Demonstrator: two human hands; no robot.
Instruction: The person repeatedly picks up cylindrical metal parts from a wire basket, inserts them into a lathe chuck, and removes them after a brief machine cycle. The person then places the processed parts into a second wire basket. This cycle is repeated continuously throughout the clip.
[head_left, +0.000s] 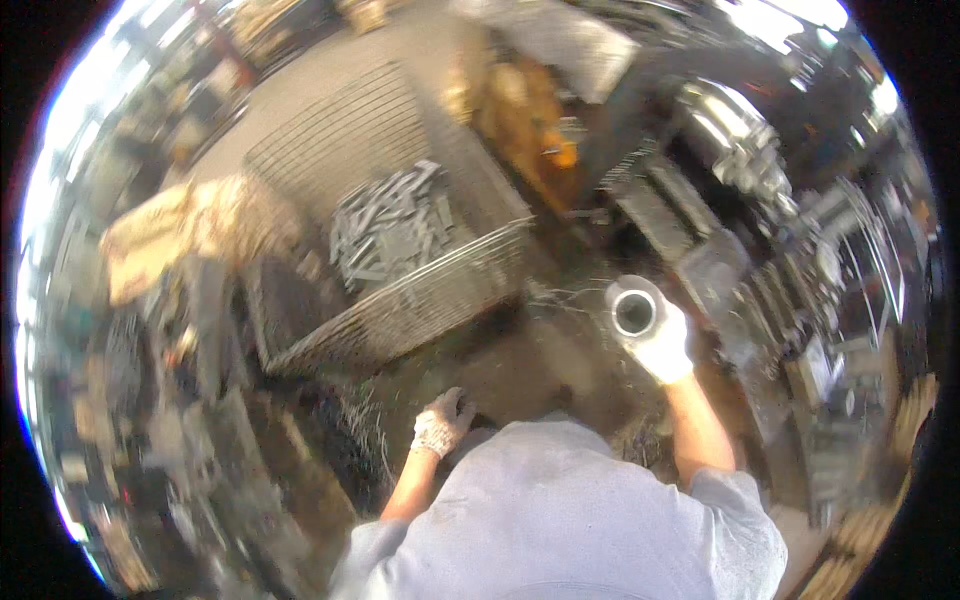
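Observation:
My right hand (667,347), in a white glove, is closed around a short metal tube (634,312). One open end of the tube faces up, showing a bright rim around a dark bore. It is held above the floor, beside the machine. In a greyish, stained glove, my left hand (442,421) hangs low by my body with its fingers loosely curled and a small gap between them. Nothing shows in it. A wire-mesh bin (455,280) stands ahead of that hand, apart from it, with a pile of grey metal pieces (390,228) inside.
A lathe-like machine with a shiny metal cylinder (735,135) takes up the right side. Brown sacking (200,230) lies left of the bin. Stacked metal parts crowd the lower left. Metal shavings (365,430) litter the oily floor (510,370).

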